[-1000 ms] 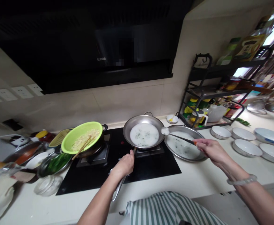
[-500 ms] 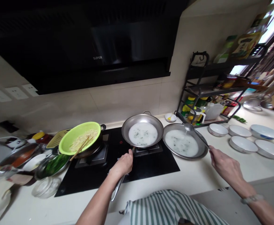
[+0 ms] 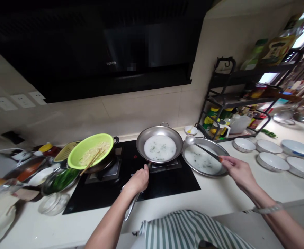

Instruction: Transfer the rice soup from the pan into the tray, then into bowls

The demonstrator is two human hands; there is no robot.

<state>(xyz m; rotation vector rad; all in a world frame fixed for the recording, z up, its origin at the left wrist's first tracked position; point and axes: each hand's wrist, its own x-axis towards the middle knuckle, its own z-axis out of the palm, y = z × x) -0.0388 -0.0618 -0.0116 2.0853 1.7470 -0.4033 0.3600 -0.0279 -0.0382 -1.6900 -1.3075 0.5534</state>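
Note:
My left hand (image 3: 138, 181) is closed round the long metal handle of a steel pan (image 3: 159, 134) on the right burner; the pan holds white batter with green flecks. My right hand (image 3: 239, 170) grips the handle of a metal ladle (image 3: 190, 140). The ladle's bowl hangs over the left rim of a wide steel basin (image 3: 221, 148) of the same white batter, close to the pan's right edge.
A green colander (image 3: 89, 147) of noodles with chopsticks sits on a pot on the left burner of the black hob (image 3: 172, 183). Bowls, jars and greens crowd the left counter. Several white bowls (image 3: 273, 162) stand at right, before a black spice rack (image 3: 235, 100).
The ladle went from beside the pan into the basin's far side, then came back up to the basin's left rim near the pan. My left hand stayed on the pan handle.

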